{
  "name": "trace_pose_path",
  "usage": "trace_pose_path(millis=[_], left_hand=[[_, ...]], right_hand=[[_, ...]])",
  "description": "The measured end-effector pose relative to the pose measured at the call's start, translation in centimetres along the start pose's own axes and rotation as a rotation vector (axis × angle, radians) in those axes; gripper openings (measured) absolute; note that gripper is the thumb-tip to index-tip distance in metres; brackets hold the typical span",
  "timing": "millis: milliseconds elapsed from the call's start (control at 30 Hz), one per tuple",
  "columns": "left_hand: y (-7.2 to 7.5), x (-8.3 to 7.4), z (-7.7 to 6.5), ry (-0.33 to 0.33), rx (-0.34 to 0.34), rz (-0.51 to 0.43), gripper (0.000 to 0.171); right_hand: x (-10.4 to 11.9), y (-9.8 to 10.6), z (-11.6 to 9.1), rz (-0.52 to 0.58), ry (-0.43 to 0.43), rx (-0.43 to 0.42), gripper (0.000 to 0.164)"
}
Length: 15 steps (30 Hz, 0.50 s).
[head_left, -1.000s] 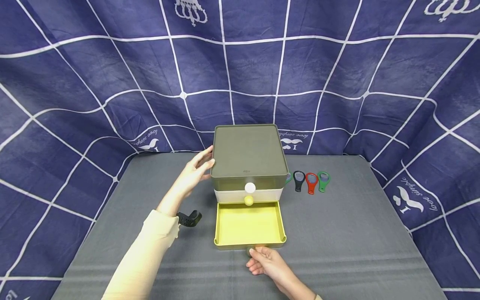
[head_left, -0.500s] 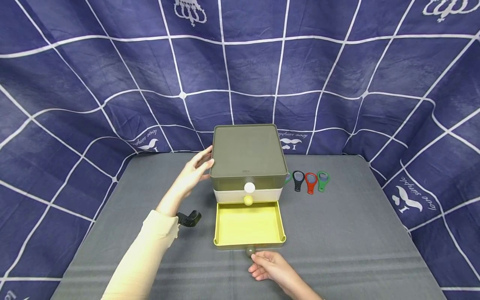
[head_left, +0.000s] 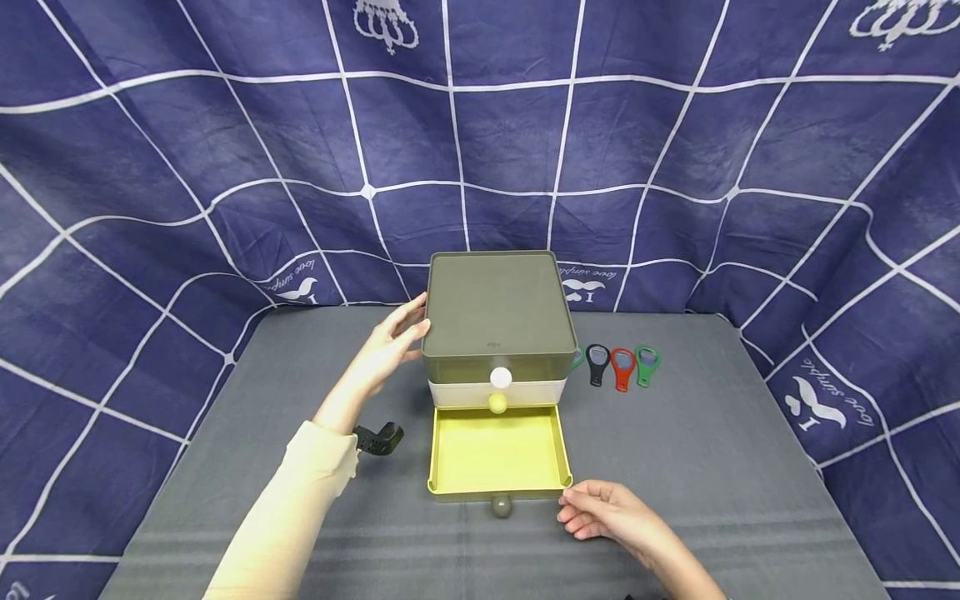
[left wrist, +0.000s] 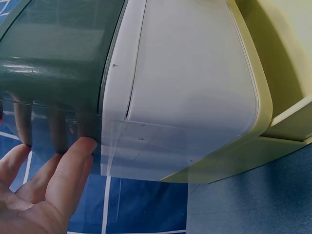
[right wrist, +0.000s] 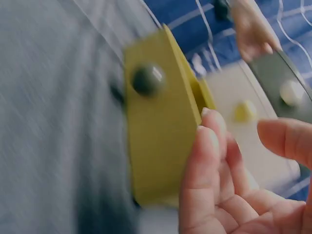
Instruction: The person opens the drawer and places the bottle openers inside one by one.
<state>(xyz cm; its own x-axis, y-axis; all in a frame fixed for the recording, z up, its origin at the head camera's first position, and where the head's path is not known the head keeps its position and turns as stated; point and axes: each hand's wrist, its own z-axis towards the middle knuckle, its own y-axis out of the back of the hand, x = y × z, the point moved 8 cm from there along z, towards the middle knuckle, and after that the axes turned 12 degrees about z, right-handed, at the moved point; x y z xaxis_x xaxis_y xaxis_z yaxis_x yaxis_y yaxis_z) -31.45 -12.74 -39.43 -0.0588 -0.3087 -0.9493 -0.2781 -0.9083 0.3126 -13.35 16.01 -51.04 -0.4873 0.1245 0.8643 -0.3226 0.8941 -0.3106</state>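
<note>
A three-tier drawer box [head_left: 501, 304] stands mid-table, its tiers dark green, white and yellow. The yellow bottom drawer [head_left: 501, 454] is pulled out and holds nothing visible; a dark green round knob [head_left: 501, 506] is on its front. My left hand [head_left: 384, 352] rests its fingertips against the green top tier's left side; in the left wrist view the fingers [left wrist: 68, 170] are extended and spread. My right hand [head_left: 609, 512] is off the knob, near the drawer's front right corner, with nothing in it. In the right wrist view its thumb stands apart from the loosely bent fingers [right wrist: 202, 156].
Several magnifier-shaped items lie right of the box: a black one [head_left: 597, 364], a red one [head_left: 623, 368], a green one [head_left: 647, 365], and another partly hidden by the box. Grey cloth [head_left: 712, 450] covers the table; a blue checked curtain [head_left: 495, 133] hangs behind.
My right hand has let go of the drawer's knob and moved right, towards the drawer's front right corner. The drawer stays pulled out. My left hand has kept its place against the box.
</note>
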Motion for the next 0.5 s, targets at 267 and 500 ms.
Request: trace_pose_path(millis=[267,500], left_hand=[[0.1,-0.1,0.1,0.004,0.0,0.004,0.059],[0.1,0.0,0.1,0.012,0.003,0.011,0.058]], right_hand=[[4.5,6.2,0.4,-0.064,0.041,-0.215,0.036],[7.2,11.7,1.8,-0.061,0.139,-0.428,0.05]])
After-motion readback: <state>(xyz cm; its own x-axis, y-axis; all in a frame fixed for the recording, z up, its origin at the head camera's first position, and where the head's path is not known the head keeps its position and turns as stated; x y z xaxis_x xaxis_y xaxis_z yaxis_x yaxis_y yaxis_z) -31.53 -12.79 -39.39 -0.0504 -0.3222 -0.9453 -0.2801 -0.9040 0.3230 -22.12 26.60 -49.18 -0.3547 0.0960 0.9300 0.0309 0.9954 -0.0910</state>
